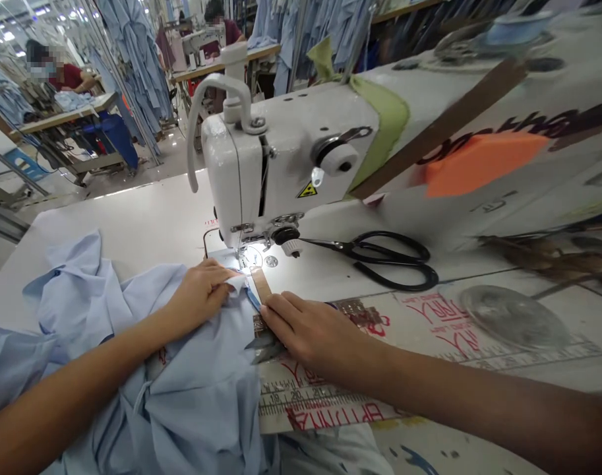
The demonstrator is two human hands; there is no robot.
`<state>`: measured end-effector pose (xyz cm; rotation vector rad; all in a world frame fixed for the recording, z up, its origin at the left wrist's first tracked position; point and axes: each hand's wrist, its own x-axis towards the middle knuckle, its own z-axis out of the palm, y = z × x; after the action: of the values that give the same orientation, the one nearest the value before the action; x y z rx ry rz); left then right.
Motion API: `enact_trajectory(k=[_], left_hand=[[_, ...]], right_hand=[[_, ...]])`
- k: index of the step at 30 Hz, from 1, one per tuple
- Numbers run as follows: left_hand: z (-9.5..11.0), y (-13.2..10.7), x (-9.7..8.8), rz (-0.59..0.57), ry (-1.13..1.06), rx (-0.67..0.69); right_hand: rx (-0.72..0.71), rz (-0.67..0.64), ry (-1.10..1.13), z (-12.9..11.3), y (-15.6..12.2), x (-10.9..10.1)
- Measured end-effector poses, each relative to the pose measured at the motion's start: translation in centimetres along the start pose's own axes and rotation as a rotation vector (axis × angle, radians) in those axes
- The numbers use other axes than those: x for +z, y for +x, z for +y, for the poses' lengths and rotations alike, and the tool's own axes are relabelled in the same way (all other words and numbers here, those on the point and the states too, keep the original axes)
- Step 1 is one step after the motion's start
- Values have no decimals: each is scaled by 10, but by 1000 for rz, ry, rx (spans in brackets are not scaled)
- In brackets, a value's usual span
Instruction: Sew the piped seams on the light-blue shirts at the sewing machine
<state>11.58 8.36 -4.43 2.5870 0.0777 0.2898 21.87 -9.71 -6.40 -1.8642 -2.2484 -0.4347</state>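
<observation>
My left hand [196, 297] pinches the edge of a light blue garment [107, 330] just in front of the presser foot [244, 257] of a white industrial sewing machine [261, 158]. My right hand [310, 336] lies flat beside it, its fingertips by a narrow tan strip [260, 284] and a blue fabric edge. Dark metal thread snips [264, 348] poke out from under that hand. The needle area is partly hidden by the fabric and the machine head.
Black-handled tailor's scissors [380, 260] lie right of the machine on the white table [122, 224], which carries a printed ruler [305, 399]. A clear round disc [513, 316] lies further right. Behind, co-workers [58, 72] sit at other sewing tables among hanging blue garments [137, 59].
</observation>
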Motion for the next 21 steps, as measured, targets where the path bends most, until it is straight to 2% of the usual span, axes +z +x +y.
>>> enact_trajectory(k=[2,4,9,14,16,19,21], left_hand=[[3,6,-4,-30,-15,-216],[5,12,-6,-46,-18,-331],[9,16,-6,-66,-50,-349],[13,13,-7,-95,-35,-328],[10,9,-6,-121,-32,-214],[5,-2,-1,-135,6,118],[1,-11,3,-117,87,276]], right_hand=[[-7,-20,-13,-2,1,0],[3,-30,-5,-2,4,-1],[90,-48,90,2,15,-7],[20,-131,119,-5,25,-4],[-4,-148,133,-8,20,-2],[-28,-190,236,-2,9,-3],[-18,-207,315,9,4,-6]])
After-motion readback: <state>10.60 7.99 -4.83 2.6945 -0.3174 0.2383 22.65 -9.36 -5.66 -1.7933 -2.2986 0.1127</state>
